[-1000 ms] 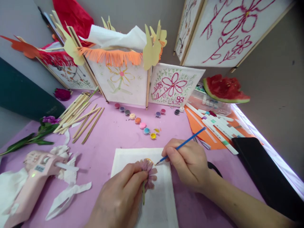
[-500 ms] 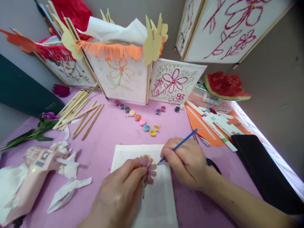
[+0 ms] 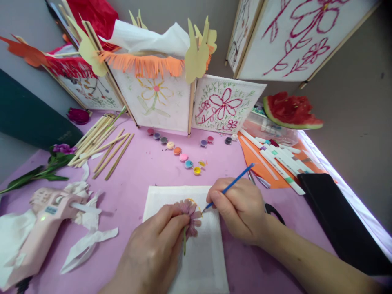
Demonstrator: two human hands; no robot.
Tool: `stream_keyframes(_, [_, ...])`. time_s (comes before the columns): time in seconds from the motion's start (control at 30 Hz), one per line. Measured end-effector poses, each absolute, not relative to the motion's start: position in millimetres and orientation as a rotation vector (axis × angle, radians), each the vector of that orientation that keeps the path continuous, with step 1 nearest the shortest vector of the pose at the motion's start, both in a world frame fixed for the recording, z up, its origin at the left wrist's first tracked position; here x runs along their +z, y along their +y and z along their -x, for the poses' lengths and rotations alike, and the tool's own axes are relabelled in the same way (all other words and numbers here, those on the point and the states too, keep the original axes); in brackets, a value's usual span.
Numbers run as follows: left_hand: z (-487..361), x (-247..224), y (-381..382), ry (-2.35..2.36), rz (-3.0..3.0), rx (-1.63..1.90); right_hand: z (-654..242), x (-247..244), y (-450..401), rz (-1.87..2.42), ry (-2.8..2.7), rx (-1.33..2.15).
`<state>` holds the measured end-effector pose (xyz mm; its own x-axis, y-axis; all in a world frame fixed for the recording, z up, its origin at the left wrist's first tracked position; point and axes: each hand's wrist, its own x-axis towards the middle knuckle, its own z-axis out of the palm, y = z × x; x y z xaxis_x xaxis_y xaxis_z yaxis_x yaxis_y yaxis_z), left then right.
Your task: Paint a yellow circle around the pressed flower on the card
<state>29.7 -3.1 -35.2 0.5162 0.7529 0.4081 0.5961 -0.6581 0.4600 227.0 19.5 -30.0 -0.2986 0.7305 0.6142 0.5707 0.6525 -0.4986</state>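
My left hand (image 3: pixel 156 241) pinches a purple flower (image 3: pixel 194 224) with a short green stem and presses it flat on a white cloth panel (image 3: pixel 206 257). A blue paintbrush (image 3: pixel 235 184) is held in my right hand (image 3: pixel 240 212) like a pen. Its tip touches the cloth beside the flower's upper right petals. A thin yellow painted line (image 3: pixel 196 203) curves along that edge of the flower. The flower's centre is partly covered by my left fingertips.
Small paint pots (image 3: pixel 177 151) run across the table behind the panel. To the left lie a pink glue gun (image 3: pixel 39 228), crumpled tissue and wooden sticks (image 3: pixel 94 143). Markers (image 3: pixel 281 159), black scissors (image 3: pixel 275 213) and a black case (image 3: pixel 339 220) are at right. Painted lanterns (image 3: pixel 153 98) stand behind.
The brush's back end has dipped slightly to the left while its tip stays by the petals. Both hands are otherwise nearly still.
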Motion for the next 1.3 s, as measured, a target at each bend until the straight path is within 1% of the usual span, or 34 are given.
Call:
stream_keyframes(0.2, [-27.8, -36.3, -5.3, 1.141, -2.501, 0.85, -226.0, -29.4, 20.1, 0.949, -2.019, 0.22])
stream_keyframes(0.57, [-27.8, -37.6, -5.0, 1.126, -2.501, 0.876, -222.0, -26.8, 15.6, 0.938, -2.038, 0.378])
stream_keyframes(0.9, [-29.4, -35.6, -4.0, 1.109, -2.461, 0.904, -226.0, -31.4, 17.8, 0.978, -1.987, 0.269])
stream_keyframes(1.2, [-27.0, -41.3, -5.6, 1.129, -2.477, 0.867, -218.7, -29.3, 13.3, 0.948, -2.033, 0.411])
stream_keyframes(1.3, [-26.9, -40.5, -5.3, 1.123, -2.468, 0.863, -219.2, -30.8, 14.9, 0.97, -2.045, 0.389])
